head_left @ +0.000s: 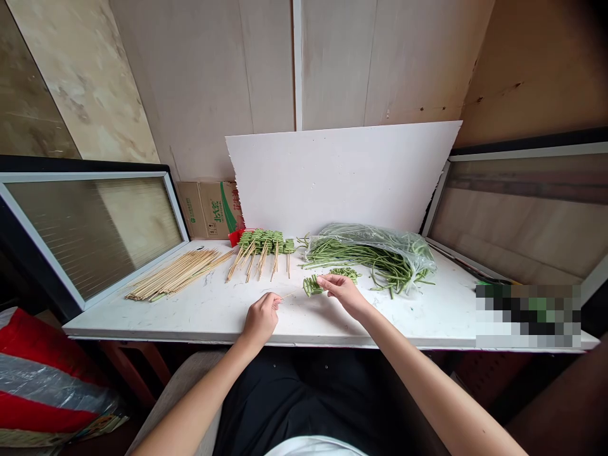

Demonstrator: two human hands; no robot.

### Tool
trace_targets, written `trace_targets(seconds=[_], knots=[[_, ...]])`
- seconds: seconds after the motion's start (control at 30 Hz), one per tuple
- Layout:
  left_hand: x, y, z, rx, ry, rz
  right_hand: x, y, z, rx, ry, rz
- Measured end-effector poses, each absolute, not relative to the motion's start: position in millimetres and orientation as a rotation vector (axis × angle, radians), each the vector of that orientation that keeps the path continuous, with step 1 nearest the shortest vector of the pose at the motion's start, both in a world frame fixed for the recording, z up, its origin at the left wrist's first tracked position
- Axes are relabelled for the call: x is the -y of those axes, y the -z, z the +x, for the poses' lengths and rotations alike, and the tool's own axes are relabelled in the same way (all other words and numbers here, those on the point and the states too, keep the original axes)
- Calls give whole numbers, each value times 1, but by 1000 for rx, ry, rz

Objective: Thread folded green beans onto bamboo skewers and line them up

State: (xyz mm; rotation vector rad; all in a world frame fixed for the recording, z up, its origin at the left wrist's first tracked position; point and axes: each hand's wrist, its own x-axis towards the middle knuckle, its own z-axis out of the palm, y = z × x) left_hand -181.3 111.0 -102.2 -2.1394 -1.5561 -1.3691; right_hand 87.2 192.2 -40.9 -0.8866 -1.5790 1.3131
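A plain white board (342, 174) stands along the back edge of the white worktop (190, 326), with a printed cardboard box (202, 209) near the back left corner. Framed panes flank it: a left pane (99, 228) and a right pane (527, 215). Below the front left corner sits a red and silver bag (47, 386).

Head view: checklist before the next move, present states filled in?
1. Right hand holds the folded green bean bundle: ok.
2. Left hand holds a thin, pale wooden stick: ok.
3. Stick through the bundle: cannot tell, too fine to see.
4. Spare pale wooden sticks laid out on the left: ok.
5. Long green beans fully inside the clear plastic bag: not ok, many stick out.
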Motion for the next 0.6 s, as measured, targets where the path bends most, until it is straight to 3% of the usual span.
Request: trace_targets(seconds=[0.4,0.6], knots=[[-114,105,-180,1693,1418,-2008,-200,67,95,2297,-152,-990],[-114,105,-179,1670,1422,-2047,-199,68,90,2348,51,-1010]])
